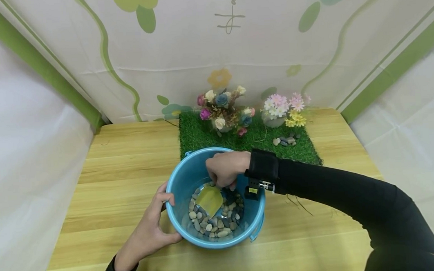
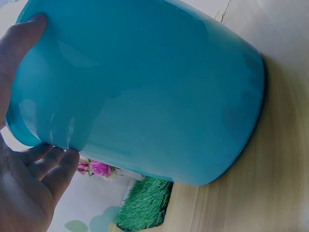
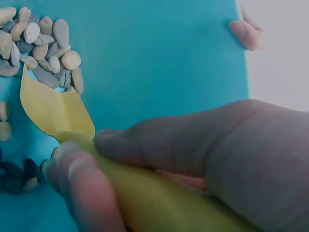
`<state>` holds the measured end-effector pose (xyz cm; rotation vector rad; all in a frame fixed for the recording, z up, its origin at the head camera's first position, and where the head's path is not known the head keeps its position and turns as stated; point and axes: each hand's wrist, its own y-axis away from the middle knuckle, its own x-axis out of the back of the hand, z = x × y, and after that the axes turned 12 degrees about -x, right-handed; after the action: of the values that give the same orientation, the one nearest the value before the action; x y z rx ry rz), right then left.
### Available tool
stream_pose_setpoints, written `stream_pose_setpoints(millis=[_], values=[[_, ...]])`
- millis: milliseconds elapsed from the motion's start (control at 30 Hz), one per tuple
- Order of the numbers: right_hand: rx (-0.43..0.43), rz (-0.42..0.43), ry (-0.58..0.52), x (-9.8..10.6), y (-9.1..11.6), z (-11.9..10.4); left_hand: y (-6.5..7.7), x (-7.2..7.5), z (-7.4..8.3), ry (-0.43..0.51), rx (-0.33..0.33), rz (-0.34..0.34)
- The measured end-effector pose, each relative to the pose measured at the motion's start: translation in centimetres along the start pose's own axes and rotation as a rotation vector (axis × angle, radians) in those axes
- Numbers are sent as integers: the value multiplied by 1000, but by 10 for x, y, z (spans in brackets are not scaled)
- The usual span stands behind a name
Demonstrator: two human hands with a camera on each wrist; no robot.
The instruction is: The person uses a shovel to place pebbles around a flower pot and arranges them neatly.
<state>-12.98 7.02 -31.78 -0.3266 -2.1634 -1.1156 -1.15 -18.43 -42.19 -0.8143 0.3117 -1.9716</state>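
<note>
A blue bucket (image 1: 184, 180) stands upright on the wooden table, with grey, tan and dark pebbles (image 1: 223, 233) over its bottom. My left hand (image 1: 148, 231) grips the bucket's left side, fingertips over the rim and thumb against the outer wall. Reaching inside from the right, my right hand (image 1: 226, 169) holds a yellow hand shovel (image 1: 210, 200) by its handle. In the right wrist view the thumb and fingers wrap that handle, and the shovel's blade (image 3: 55, 106) touches or nearly touches the pebbles. The blade looks bare of stones.
Behind the bucket lies a green artificial-grass mat (image 1: 198, 138). It bears a mixed bouquet (image 1: 223, 106), a pot of pink, white and yellow flowers (image 1: 280, 107) and a few loose stones (image 1: 287, 140). The bucket's handle (image 1: 258, 228) hangs at its right side. Fabric walls surround the table (image 1: 123, 177).
</note>
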Motion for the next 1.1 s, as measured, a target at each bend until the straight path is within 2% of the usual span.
stream_pose_setpoints(millis=[233, 433, 633, 1100], values=[[14, -35, -63, -4, -3, 4, 1, 1, 0, -7, 5, 2], [20, -72, -111, -6, -6, 8, 0, 0, 0, -2, -18, 0], [22, -119, -115, -6, -8, 11, 0, 0, 1, 1, -14, -2], [61, -142, -121, -6, -9, 13, -1, 0, 1, 3, -15, 1]])
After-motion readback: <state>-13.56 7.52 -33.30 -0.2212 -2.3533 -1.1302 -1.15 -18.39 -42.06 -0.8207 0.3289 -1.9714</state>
